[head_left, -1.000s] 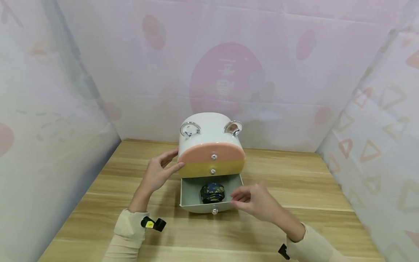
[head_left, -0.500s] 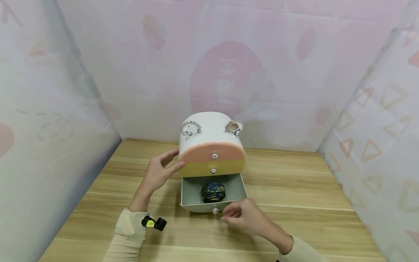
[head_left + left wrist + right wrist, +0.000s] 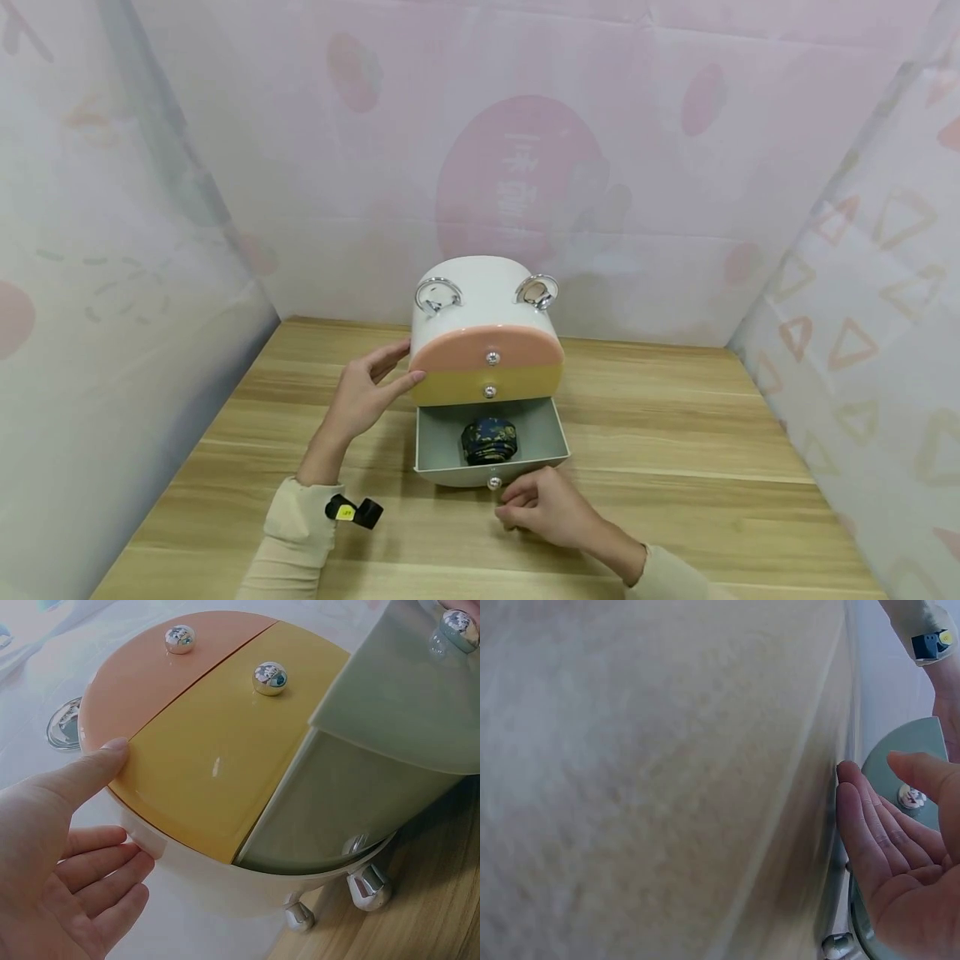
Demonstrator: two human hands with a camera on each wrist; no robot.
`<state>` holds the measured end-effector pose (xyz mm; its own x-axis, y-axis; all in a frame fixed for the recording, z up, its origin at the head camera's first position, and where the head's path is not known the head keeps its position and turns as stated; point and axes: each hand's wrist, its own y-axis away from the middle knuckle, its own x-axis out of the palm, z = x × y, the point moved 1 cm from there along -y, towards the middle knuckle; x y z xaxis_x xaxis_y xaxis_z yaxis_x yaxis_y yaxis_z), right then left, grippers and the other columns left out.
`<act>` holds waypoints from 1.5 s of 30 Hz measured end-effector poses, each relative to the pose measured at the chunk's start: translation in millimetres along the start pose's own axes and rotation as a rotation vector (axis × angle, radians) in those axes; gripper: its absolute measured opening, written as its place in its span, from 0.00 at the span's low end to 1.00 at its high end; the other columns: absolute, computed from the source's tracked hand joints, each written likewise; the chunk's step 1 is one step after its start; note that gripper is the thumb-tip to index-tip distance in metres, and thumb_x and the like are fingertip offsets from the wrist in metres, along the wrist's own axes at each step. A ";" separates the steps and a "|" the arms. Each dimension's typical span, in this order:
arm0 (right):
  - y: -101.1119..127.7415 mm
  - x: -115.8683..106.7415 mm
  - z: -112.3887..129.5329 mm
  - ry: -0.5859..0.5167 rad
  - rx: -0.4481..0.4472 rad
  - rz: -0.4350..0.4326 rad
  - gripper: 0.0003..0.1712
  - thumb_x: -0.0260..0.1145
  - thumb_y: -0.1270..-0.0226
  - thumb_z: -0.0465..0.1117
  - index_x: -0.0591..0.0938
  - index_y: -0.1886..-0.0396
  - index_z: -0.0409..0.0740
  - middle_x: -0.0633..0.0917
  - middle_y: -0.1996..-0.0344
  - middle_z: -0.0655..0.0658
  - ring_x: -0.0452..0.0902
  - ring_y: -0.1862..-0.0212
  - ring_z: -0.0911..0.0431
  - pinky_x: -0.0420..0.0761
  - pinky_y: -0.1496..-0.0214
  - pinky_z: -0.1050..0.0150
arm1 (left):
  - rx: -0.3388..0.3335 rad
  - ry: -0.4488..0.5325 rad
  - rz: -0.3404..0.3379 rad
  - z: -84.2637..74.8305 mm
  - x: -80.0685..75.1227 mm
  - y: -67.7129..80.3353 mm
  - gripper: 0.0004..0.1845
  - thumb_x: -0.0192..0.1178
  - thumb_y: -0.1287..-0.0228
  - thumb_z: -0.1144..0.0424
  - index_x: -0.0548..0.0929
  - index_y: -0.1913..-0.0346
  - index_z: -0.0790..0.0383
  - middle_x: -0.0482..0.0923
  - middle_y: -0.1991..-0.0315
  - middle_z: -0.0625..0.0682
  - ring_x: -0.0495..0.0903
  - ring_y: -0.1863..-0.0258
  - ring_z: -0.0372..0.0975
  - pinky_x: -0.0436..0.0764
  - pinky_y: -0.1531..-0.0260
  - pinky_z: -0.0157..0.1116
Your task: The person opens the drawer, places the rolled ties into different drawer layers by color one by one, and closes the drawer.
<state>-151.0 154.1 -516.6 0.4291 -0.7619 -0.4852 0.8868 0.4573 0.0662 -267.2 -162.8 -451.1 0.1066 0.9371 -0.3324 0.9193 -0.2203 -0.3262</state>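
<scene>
A small rounded drawer cabinet [image 3: 480,287] with a white shell stands on the table, its bottom green drawer [image 3: 540,429] pulled out. In that drawer lies a dark blue bundle with a yellow pattern [image 3: 489,440], folded or rolled up. My left hand [image 3: 362,393] rests at the cabinet's left side, thumb on the edge of the front and relaxed fingers along the shell. Just below the drawer front, right of its silver knob [image 3: 494,483], my right hand [image 3: 551,510] has loosely bent fingers and holds nothing. The right wrist view shows its palm [image 3: 900,900] beside the drawer front.
Above the green drawer, the orange drawer [image 3: 457,348] and yellow drawer [image 3: 450,387] are closed, each with a silver knob. Two silver ear-shaped loops top the cabinet, one the left loop [image 3: 438,295]. Printed cloth walls [image 3: 300,167] surround the wooden table [image 3: 675,433] on three sides.
My right hand has moved from the drawer's right front rim down and left to just beneath the drawer front, near the knob. The left hand, cabinet and bundle have stayed nearly in place.
</scene>
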 end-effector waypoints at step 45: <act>-7.7 19.1 6.5 -0.459 0.183 -0.024 0.16 0.70 0.25 0.38 0.88 0.56 0.24 0.92 0.65 0.31 0.94 0.63 0.49 0.94 0.59 0.60 | -0.030 0.001 -0.007 -6.2 -1.5 3.5 0.32 0.74 0.32 0.53 0.79 0.28 0.55 0.78 0.28 0.55 0.75 0.25 0.50 0.74 0.23 0.47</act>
<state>-148.5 133.1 -520.7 0.4031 -0.9134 -0.0570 0.8952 0.3806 0.2316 -261.8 -163.3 -446.3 0.1002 0.9390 -0.3291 0.9310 -0.2051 -0.3019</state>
